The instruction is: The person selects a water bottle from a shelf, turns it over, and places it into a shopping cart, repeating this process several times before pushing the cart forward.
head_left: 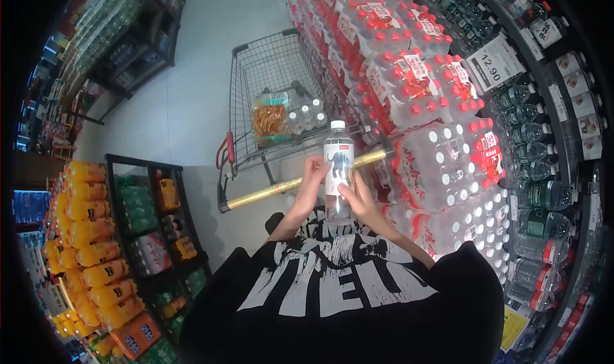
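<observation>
A clear water bottle with a white cap and a printed label stands upright in front of my chest, held between both hands. My left hand wraps its left side, with part of the fingers behind the bottle. On the lower right side, my right hand grips it, the thumb lying across the label. Just beyond is a shopping cart with a yellow handle bar. Inside the cart lie a bag of orange-brown food and a pack of white-capped bottles.
Stacked shrink-wrapped packs of red-capped bottles rise on the right, beside a shelf of green-labelled bottles and a price sign. Orange drink bottles fill a rack at the left. Grey floor runs along the cart's left side.
</observation>
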Demonstrator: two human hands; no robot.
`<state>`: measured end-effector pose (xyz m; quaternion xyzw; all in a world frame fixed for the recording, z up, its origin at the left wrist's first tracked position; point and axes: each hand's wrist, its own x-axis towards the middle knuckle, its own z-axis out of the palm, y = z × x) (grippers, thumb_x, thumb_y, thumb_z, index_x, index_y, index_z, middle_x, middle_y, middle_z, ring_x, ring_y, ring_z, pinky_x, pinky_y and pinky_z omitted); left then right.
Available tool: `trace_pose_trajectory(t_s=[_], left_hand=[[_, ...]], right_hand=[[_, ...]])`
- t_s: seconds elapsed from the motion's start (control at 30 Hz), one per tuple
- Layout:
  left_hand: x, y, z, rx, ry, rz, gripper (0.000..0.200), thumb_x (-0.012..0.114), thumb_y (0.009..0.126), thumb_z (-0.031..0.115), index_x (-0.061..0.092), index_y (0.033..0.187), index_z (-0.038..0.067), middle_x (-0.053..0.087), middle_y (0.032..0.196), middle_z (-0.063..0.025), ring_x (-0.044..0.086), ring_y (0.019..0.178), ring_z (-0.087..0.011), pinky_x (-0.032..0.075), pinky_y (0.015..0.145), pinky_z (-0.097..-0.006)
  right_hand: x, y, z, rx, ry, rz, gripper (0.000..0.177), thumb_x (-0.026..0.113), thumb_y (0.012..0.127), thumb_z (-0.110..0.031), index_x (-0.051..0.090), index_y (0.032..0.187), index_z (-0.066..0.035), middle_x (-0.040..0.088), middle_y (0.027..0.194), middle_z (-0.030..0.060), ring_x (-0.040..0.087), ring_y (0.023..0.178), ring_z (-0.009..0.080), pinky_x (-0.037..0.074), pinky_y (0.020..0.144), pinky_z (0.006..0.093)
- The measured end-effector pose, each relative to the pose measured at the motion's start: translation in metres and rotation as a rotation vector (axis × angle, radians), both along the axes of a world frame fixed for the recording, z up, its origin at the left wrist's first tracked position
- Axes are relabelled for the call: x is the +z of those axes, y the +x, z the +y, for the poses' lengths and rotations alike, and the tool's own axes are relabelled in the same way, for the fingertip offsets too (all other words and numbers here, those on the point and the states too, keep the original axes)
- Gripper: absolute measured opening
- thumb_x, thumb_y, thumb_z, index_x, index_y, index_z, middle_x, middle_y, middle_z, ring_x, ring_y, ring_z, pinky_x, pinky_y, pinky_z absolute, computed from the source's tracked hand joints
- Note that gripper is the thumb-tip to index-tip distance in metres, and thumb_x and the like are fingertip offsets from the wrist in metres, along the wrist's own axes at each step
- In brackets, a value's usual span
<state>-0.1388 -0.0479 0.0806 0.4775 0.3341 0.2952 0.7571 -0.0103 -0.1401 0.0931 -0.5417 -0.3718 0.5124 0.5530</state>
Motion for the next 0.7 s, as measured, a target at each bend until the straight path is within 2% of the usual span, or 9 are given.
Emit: trace_pose_trajectory(t_s=[0.03, 0.1, 0.17, 0.27, 0.33, 0.5, 0.6, 0.7], left_hand=[[-0.005, -0.014, -0.003, 0.003, -0.03, 0.025, 0.041, 0.046, 0.093, 0.028, 0.031, 0.12, 0.002, 0.038, 0.117, -0.012, 0.042, 0.107, -0.0177, 0.035, 0.091, -0.03], [-0.006, -0.035, -0.01, 0.052, -0.036, 0.027, 0.044, 0.049, 0.091, 0.028, 0.029, 0.122, 0.002, 0.037, 0.118, -0.0131, 0.041, 0.109, -0.0182, 0.035, 0.092, -0.03], [-0.016, -0.055, -0.012, 0.13, -0.061, 0.003, 0.052, 0.053, 0.089, 0.028, 0.025, 0.124, 0.002, 0.036, 0.117, -0.0155, 0.039, 0.111, -0.02, 0.034, 0.094, -0.0303], [-0.007, -0.085, -0.003, 0.126, -0.136, 0.001, 0.05, 0.051, 0.089, 0.027, 0.025, 0.124, 0.001, 0.035, 0.118, -0.0155, 0.041, 0.11, -0.0205, 0.035, 0.093, -0.0296], [-0.013, -0.104, 0.001, 0.146, -0.11, 0.005, 0.049, 0.05, 0.09, 0.024, 0.025, 0.126, 0.001, 0.036, 0.119, -0.0152, 0.044, 0.107, -0.0204, 0.037, 0.091, -0.0288], [-0.022, -0.138, 0.004, 0.159, -0.153, -0.084, 0.051, 0.046, 0.091, 0.021, 0.022, 0.131, 0.002, 0.04, 0.121, -0.0148, 0.045, 0.109, -0.0203, 0.038, 0.092, -0.0297], [-0.025, -0.149, 0.01, 0.17, -0.151, -0.134, 0.05, 0.046, 0.091, 0.021, 0.024, 0.131, 0.002, 0.041, 0.122, -0.0144, 0.045, 0.109, -0.0205, 0.037, 0.093, -0.0302], [-0.023, -0.159, 0.011, 0.146, -0.16, -0.169, 0.052, 0.046, 0.089, 0.025, 0.026, 0.132, 0.002, 0.039, 0.126, -0.0135, 0.041, 0.117, -0.0212, 0.032, 0.099, -0.033]], right_hand=[[-0.003, -0.015, 0.0, 0.021, -0.027, 0.002, 0.038, 0.055, 0.089, -0.015, 0.04, 0.119, 0.002, 0.056, 0.106, 0.0114, 0.054, 0.097, 0.0135, 0.045, 0.079, 0.0284], [-0.011, -0.041, 0.006, 0.083, -0.049, -0.063, 0.044, 0.055, 0.088, -0.016, 0.037, 0.125, 0.001, 0.049, 0.112, 0.0096, 0.049, 0.1, 0.0142, 0.039, 0.087, 0.0278], [-0.015, -0.058, 0.013, 0.158, -0.067, -0.109, 0.045, 0.056, 0.088, -0.015, 0.036, 0.125, 0.001, 0.049, 0.111, 0.0097, 0.048, 0.1, 0.0139, 0.038, 0.088, 0.0276], [-0.022, -0.08, 0.022, 0.246, -0.091, -0.116, 0.048, 0.057, 0.087, -0.011, 0.034, 0.127, 0.001, 0.049, 0.111, 0.0096, 0.047, 0.101, 0.0134, 0.038, 0.088, 0.0277], [-0.029, -0.095, 0.032, 0.154, -0.009, -0.116, 0.043, 0.064, 0.084, -0.017, 0.04, 0.115, 0.001, 0.059, 0.098, 0.0108, 0.057, 0.089, 0.0142, 0.046, 0.076, 0.0293], [-0.033, -0.122, 0.044, 0.184, -0.078, -0.074, 0.037, 0.062, 0.086, -0.018, 0.042, 0.112, 0.001, 0.059, 0.094, 0.0083, 0.056, 0.082, 0.0116, 0.045, 0.072, 0.0246], [-0.03, -0.133, 0.05, 0.166, -0.007, -0.233, 0.04, 0.063, 0.085, -0.019, 0.042, 0.111, 0.001, 0.059, 0.095, 0.0094, 0.057, 0.082, 0.0117, 0.046, 0.071, 0.0246], [-0.024, -0.137, 0.055, 0.227, -0.103, -0.249, 0.043, 0.066, 0.083, -0.018, 0.04, 0.111, 0.002, 0.057, 0.1, 0.0118, 0.059, 0.087, 0.0139, 0.05, 0.071, 0.0265]])
